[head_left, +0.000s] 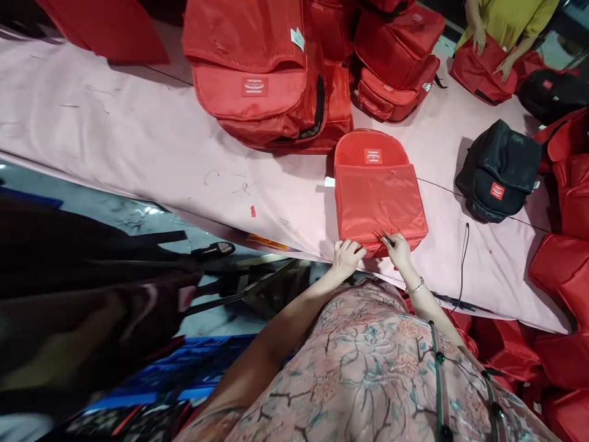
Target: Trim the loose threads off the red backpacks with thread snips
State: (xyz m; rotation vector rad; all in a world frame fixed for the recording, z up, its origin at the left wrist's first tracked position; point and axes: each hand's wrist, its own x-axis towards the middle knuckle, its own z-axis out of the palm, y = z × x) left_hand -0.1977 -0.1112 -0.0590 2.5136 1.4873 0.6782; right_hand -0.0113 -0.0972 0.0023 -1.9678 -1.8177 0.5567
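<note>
A red backpack [381, 199] lies on the pink-covered table in front of me, its logo patch at the far end and a white tag at its left side. My left hand [348, 258] is closed on the backpack's near edge, fingers bent over the fabric. In my right hand [399, 250] is a pair of small dark thread snips [386, 239], its thin points over the near seam of the backpack. The right fingers are wrapped round the snips and rest against the bag. The underside of the near edge is hidden by my hands.
Large red backpacks [257, 86] are piled beyond mine. A black backpack [499, 172] sits to the right, near a dark cord [464, 264]. More red bags [564, 264] line the right edge. At the far right, a person in yellow [510, 21] handles a red bag. Thread scraps dot the pink cloth [138, 135].
</note>
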